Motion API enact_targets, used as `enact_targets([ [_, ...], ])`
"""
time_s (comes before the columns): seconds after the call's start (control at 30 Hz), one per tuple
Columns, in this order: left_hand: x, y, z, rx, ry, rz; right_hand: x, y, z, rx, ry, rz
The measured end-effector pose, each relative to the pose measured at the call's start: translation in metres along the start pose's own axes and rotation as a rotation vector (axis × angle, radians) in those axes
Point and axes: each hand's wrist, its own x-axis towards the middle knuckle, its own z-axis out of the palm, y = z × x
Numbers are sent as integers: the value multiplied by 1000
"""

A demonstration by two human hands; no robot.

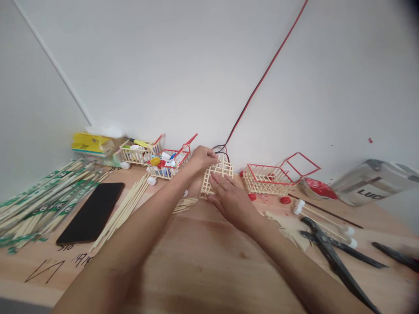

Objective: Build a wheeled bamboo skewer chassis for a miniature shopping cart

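Left hand (pixel 204 157) curled at the stick frame (pixel 225 168), grip unclear from here; right hand (pixel 233 201) laid on it, fingers extended, unclenched.

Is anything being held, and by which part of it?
Perhaps the stick frame: the left hand touches its far edge; the right hand lies over its near part. Whether either grips cannot be told.

arms (pixel 144 226) forward, hands (pixel 234 203) close together
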Motion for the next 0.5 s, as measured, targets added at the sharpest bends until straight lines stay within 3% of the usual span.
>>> enact_targets([
  [0.5,6,-11,5,-37,18,-10,-1,-5,3,11,-15,43],
])
